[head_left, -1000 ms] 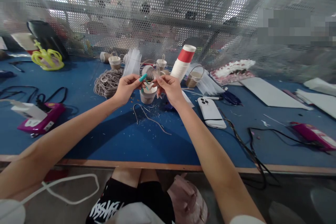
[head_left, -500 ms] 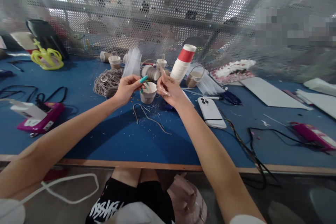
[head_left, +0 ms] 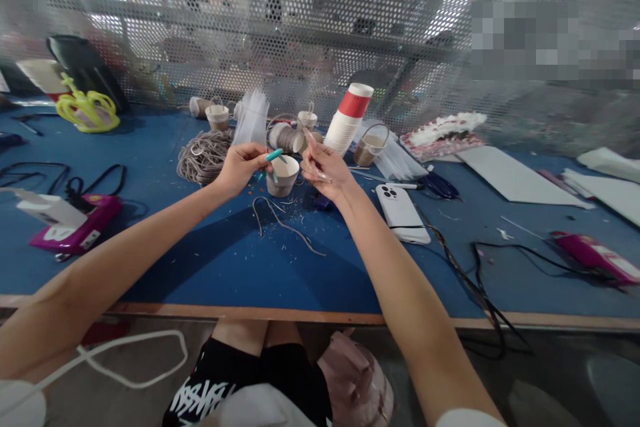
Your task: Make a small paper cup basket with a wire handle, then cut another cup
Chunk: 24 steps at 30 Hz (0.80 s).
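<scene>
In the middle of the head view, a small cup wrapped in pale cord [head_left: 283, 181] stands upright on the blue table. To its left my left hand [head_left: 244, 167] is closed in a pinch, with long teal nails near the cup's rim. My right hand [head_left: 324, 168] is closed too, thumb and finger together at the cup's right side. What either pinch holds is too small to make out. Loose pieces of grey cord [head_left: 290, 230] and small scraps lie in front of the cup. A bundle of grey cord [head_left: 203, 157] rests beyond my left wrist.
A leaning stack of paper cups [head_left: 347, 117] rises behind my right hand. Around it are small handled cups [head_left: 371, 147], a cord spool [head_left: 286, 137] and clear sticks [head_left: 253, 119]. A white phone [head_left: 403, 213] lies right; a magenta power strip [head_left: 75, 227] lies left. Perforated metal [head_left: 300, 27] stands behind.
Both hands stay pinched beside the cup; the fingers shift only slightly. The whole view has drifted a little, and the things on the table keep their places.
</scene>
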{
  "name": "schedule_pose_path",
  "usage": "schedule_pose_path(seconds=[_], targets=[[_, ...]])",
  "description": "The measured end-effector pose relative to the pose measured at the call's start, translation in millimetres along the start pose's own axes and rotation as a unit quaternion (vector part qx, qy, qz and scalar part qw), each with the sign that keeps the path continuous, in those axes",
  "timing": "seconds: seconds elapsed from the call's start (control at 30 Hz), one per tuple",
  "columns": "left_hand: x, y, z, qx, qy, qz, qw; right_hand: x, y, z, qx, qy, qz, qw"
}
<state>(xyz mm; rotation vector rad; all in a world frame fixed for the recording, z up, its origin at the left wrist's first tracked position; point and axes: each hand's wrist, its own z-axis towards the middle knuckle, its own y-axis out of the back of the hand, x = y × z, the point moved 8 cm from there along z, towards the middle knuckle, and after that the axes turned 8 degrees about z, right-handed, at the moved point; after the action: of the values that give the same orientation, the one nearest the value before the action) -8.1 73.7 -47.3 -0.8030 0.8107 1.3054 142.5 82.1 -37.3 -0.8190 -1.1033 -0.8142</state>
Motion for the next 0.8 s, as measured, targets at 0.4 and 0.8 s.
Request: schedule_pose_path(seconds=[0.4, 0.8], targets=[[11, -2.1, -2, 0.032, 0.056, -0.054, 0.996, 1, 6, -1, -0.05, -0.016, 0.015, 0.999], [1, -7.2, -5, 0.03, 0.038, -0.056, 0.997, -7, 5, -1, -0.08, -0.037, 0.139, 0.986]])
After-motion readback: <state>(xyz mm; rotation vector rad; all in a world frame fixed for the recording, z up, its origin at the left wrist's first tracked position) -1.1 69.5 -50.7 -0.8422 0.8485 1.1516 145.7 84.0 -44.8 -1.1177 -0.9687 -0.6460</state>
